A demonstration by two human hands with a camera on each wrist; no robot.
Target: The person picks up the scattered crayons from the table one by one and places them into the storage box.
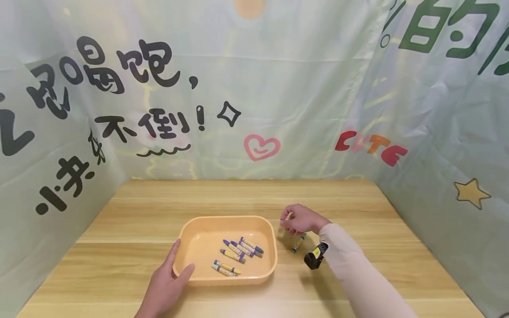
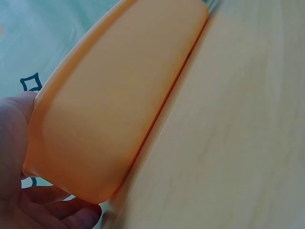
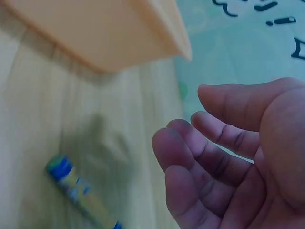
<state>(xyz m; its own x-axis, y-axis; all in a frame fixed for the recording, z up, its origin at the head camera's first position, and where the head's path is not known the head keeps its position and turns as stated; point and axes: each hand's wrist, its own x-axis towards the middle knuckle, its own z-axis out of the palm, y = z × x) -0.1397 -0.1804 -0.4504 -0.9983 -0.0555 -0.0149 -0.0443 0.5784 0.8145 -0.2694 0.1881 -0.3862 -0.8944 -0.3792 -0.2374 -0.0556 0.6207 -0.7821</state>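
Observation:
A pale orange plastic tray (image 1: 191, 247) with rounded corners stands on the table, several oil pastels (image 1: 232, 255) lying loose in it. My left hand (image 1: 165, 278) holds the tray's left end, thumb at the rim and fingers around the outside wall (image 2: 109, 95). Off the tray's right side, my right hand (image 1: 300, 219) hovers above the table with loosely bent fingers and nothing between them. Below it lies a single oil pastel (image 3: 86, 193) with a green tip, apart from the fingers.
The wood-grain table (image 1: 131, 229) is enclosed by printed cloth walls (image 1: 302, 88) at the back and both sides. A black wrist device (image 1: 316, 256) sits at the right sleeve (image 1: 358, 269).

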